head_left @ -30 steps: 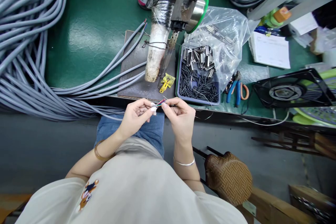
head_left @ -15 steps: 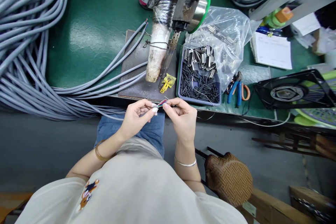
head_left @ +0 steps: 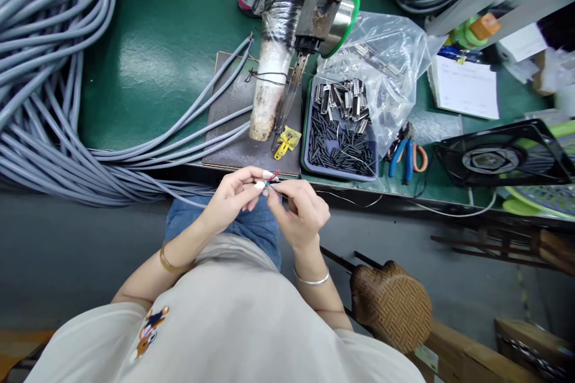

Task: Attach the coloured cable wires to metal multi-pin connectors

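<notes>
Just off the parts tray's (head_left: 344,175) near left corner, my left hand (head_left: 230,196) pinches coloured wires (head_left: 274,176) I'm probably sorting, my right hand's (head_left: 300,208) grip I can't tell, and next needs gentle fingers.

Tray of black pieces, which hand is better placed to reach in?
Probably your right hand: it sits nearer the tray; your left hand is farther, though both are at the colored wires.

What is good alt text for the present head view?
A person's left hand pinches thin coloured wires, the right hand close beside it, before a green workbench. Grey cables lie at left, a tray of metal connectors at right.
</notes>
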`<state>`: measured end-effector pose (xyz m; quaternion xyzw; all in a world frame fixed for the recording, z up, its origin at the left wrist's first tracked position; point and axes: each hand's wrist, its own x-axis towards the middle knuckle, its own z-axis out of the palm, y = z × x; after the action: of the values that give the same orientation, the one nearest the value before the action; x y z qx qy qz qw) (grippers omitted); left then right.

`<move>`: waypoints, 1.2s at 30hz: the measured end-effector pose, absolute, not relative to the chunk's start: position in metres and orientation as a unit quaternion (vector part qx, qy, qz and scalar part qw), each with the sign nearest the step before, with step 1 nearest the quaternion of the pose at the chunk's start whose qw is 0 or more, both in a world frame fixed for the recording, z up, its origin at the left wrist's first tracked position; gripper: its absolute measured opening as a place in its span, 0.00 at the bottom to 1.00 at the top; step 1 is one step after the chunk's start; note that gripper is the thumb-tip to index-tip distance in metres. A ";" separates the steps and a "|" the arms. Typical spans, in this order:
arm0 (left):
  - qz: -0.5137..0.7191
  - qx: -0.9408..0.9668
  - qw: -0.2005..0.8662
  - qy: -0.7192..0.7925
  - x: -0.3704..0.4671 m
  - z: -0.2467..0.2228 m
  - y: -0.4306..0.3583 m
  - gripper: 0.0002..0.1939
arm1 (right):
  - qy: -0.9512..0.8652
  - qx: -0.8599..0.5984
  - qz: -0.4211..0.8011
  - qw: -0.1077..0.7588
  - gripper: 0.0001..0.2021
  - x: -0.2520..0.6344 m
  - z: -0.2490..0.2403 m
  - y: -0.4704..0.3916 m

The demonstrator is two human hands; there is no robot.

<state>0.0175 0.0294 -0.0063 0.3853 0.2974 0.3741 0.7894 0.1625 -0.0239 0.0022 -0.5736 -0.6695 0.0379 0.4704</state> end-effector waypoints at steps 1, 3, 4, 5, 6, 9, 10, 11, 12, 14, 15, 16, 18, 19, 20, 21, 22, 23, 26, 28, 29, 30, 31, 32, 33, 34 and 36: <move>0.370 0.380 0.794 0.297 0.017 -0.007 0.030 0.15 | -0.658 -0.577 0.044 0.482 0.07 0.162 0.002 -0.024; 0.367 0.375 0.798 0.299 0.018 -0.006 0.031 0.14 | -0.623 -0.593 0.075 0.504 0.05 0.160 0.001 -0.023; 0.368 0.375 0.796 0.301 0.018 -0.006 0.031 0.13 | -0.602 -0.605 0.100 0.511 0.04 0.160 0.002 -0.023; 0.370 0.376 0.793 0.304 0.019 -0.005 0.031 0.13 | -0.581 -0.618 0.129 0.514 0.04 0.159 0.002 -0.023; 0.374 0.378 0.788 0.309 0.020 -0.004 0.031 0.12 | -0.562 -0.627 0.159 0.515 0.04 0.158 0.003 -0.024; 0.384 0.383 0.775 0.324 0.022 -0.002 0.031 0.13 | -0.519 -0.637 0.233 0.520 0.04 0.157 0.004 -0.024; 0.386 0.384 0.772 0.328 0.022 -0.002 0.031 0.13 | -0.507 -0.637 0.251 0.524 0.05 0.156 0.005 -0.024; 0.386 0.385 0.771 0.330 0.022 -0.002 0.031 0.14 | -0.494 -0.636 0.269 0.528 0.05 0.156 0.006 -0.024; 0.387 0.387 0.769 0.331 0.022 -0.002 0.031 0.14 | -0.480 -0.635 0.287 0.532 0.06 0.156 0.007 -0.023; 0.388 0.389 0.768 0.331 0.021 -0.003 0.030 0.13 | -0.455 -0.632 0.322 0.539 0.06 0.156 0.009 -0.022; 0.388 0.389 0.768 0.330 0.021 -0.004 0.030 0.13 | -0.445 -0.630 0.334 0.542 0.07 0.156 0.010 -0.021; 0.387 0.388 0.769 0.329 0.020 -0.005 0.030 0.12 | -0.439 -0.628 0.344 0.543 0.07 0.156 0.011 -0.021; 0.385 0.386 0.772 0.328 0.020 -0.006 0.029 0.12 | -0.430 -0.630 0.355 0.541 0.07 0.156 0.012 -0.020; 0.383 0.384 0.773 0.329 0.019 -0.006 0.029 0.12 | -0.426 -0.631 0.361 0.539 0.07 0.157 0.013 -0.019; 0.382 0.383 0.774 0.329 0.019 -0.006 0.029 0.13 | -0.422 -0.632 0.367 0.536 0.07 0.157 0.013 -0.019; 0.381 0.382 0.775 0.330 0.020 -0.006 0.029 0.13 | -0.417 -0.632 0.376 0.535 0.07 0.158 0.013 -0.019; 0.380 0.382 0.774 0.332 0.020 -0.005 0.029 0.13 | -0.412 -0.631 0.385 0.533 0.08 0.158 0.013 -0.018; 0.381 0.381 0.773 0.335 0.021 -0.004 0.029 0.14 | -0.408 -0.630 0.395 0.530 0.08 0.159 0.013 -0.018; 0.380 0.380 0.767 0.350 0.023 -0.001 0.029 0.15 | -0.403 -0.621 0.424 0.522 0.11 0.161 0.011 -0.018; 0.376 0.383 0.765 0.356 0.024 0.001 0.029 0.16 | -0.402 -0.614 0.441 0.517 0.12 0.163 0.009 -0.018; 0.377 0.388 0.762 0.357 0.025 0.002 0.029 0.16 | -0.400 -0.610 0.449 0.516 0.12 0.164 0.008 -0.018; 0.379 0.395 0.757 0.356 0.025 0.002 0.029 0.16 | -0.398 -0.607 0.456 0.515 0.13 0.165 0.007 -0.018; 0.383 0.402 0.752 0.356 0.026 0.003 0.029 0.17 | -0.395 -0.604 0.462 0.516 0.13 0.166 0.005 -0.018; 0.388 0.408 0.747 0.354 0.026 0.003 0.029 0.17 | -0.392 -0.600 0.467 0.518 0.13 0.166 0.005 -0.018; 0.393 0.412 0.743 0.352 0.026 0.003 0.029 0.17 | -0.390 -0.595 0.472 0.520 0.13 0.167 0.004 -0.018; 0.396 0.415 0.741 0.351 0.026 0.003 0.029 0.16 | -0.389 -0.591 0.477 0.522 0.13 0.167 0.003 -0.018; 0.398 0.418 0.739 0.349 0.027 0.002 0.029 0.15 | -0.385 -0.586 0.485 0.522 0.13 0.167 0.003 -0.018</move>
<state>0.0267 0.0292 0.0024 0.4176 0.3488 0.3981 0.7386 0.1667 -0.0179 0.0025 -0.5857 -0.3853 0.4853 0.5224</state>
